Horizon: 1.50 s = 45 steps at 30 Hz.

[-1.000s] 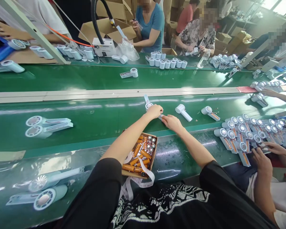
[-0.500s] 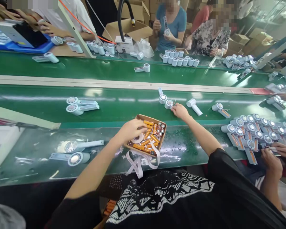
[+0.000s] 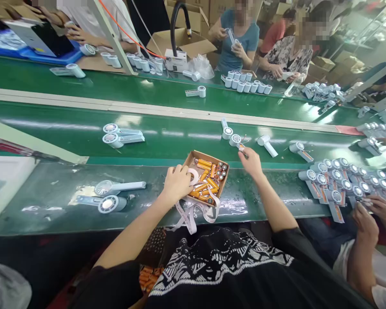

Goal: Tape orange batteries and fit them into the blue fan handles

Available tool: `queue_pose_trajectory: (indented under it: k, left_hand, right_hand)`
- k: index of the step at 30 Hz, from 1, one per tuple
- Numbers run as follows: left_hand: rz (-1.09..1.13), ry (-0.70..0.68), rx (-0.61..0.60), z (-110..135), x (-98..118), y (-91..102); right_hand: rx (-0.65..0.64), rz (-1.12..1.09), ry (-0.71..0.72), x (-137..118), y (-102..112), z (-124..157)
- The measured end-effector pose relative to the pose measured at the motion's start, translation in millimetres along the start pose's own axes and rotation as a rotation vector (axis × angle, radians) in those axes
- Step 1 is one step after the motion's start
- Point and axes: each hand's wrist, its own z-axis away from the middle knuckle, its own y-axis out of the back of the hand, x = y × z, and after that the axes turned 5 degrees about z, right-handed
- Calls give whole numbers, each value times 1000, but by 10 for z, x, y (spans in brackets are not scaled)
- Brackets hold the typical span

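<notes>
Fan (image 3: 235,140) handle sits pinched in the right hand (image 3: 252,162), left hand (image 3: 176,182) closed on tape roll (image 3: 193,176) beside batteries (image 3: 207,180); best kept steady.

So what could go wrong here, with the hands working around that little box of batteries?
The cardboard box sits near the table's front edge; the left hand pulling at the tape roll might drag it off. The loose tape strip dangling over the edge could snag. The right hand, reaching for the fan, might knock its neighbour.
</notes>
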Motion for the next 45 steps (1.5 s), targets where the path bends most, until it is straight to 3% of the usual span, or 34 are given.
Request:
queue_pose_trajectory:
  k: [2, 4, 6, 9, 12, 16, 17, 19, 21, 23, 26, 31, 38, 41, 45]
  left_hand:
    - [35, -4, -11, 44, -17, 2]
    - [88, -42, 83, 122, -23, 30]
    - [139, -152, 292, 238, -16, 80]
    - [170, -429, 584, 437, -31, 151]
    - [141, -526, 698, 584, -122, 153]
    - [93, -404, 746, 709, -294, 59]
    - [114, -359, 772, 744, -319, 39]
    - [187, -273, 843, 822, -325, 24]
    - [261, -228, 926, 901, -269, 48]
    - [327, -228, 991, 960, -170, 96]
    - [410, -252, 1021, 978, -17, 145]
    - [451, -270, 906, 925, 110, 59]
    - [435, -313, 677, 946, 95, -36]
    - [400, -331, 637, 904, 63, -52]
    - [377, -339, 610, 835, 53, -60]
  right_hand:
    - [-61, -250, -24, -264, -86, 360]
    - [-239, -491, -36, -560, -158, 687]
    - [-450, -746, -52, -833, -173, 912]
    - [-801, -998, -2, -1083, -83, 1056]
    - [-1074, -1019, 172, -1126, 58, 1102]
    - [-1341, -850, 515, -1094, 191, 1104]
    - [-1348, -736, 586, -1102, 213, 1081]
    - [-1177, -411, 592, -1151, 238, 997]
    - [-880, -20, 438, -1233, 217, 878]
    - [-708, 317, 315, -1329, 131, 755]
    - [-723, 577, 352, -1448, -89, 615]
    - [-732, 604, 414, -1442, -297, 540]
    - [-515, 289, 164, -1146, 42, 657]
    - [-511, 291, 239, -1145, 120, 674]
    - [-693, 442, 466, -1254, 38, 631]
